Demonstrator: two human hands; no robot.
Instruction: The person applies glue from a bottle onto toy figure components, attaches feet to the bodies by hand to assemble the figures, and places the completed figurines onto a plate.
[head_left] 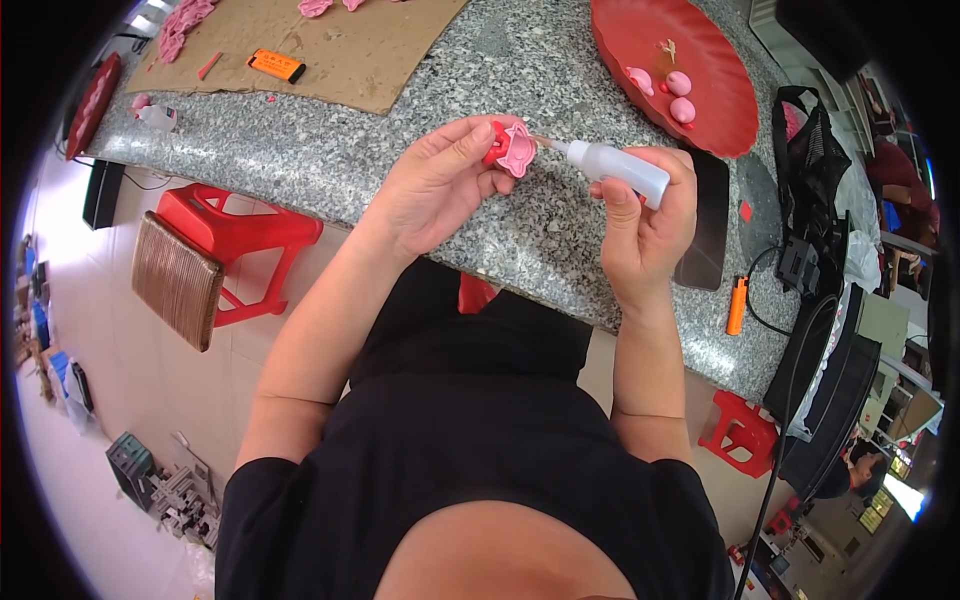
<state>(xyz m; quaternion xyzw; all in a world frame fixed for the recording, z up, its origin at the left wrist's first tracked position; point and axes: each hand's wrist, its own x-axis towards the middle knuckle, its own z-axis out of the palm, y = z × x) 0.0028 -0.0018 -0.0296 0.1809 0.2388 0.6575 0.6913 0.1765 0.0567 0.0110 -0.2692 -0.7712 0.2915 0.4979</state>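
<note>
Left hand [440, 185] pinches small pink-and-red piece [518, 152], pink part toward right hand [652, 220]. Right hand grips translucent squeeze bottle [622, 170], thin nozzle [549, 143] pointing at piece; contact unclear. Likely risks: hard squeeze could flood piece, wet left hand; loose pinch could drop piece.

I see a small pink and red piece [516, 152] pinched in the fingertips of the left hand [437, 195]. Its pink side is a shallow hollow with a wavy, pointed rim, facing toward the right; the glossy red part sits behind it on the left. A squeeze bottle [618, 170], whitish and translucent, lies tipped over in the right hand [648, 220], its slim nozzle pointing left at the hollow. The tip is close to the rim; whether they touch, I can't tell.
</note>
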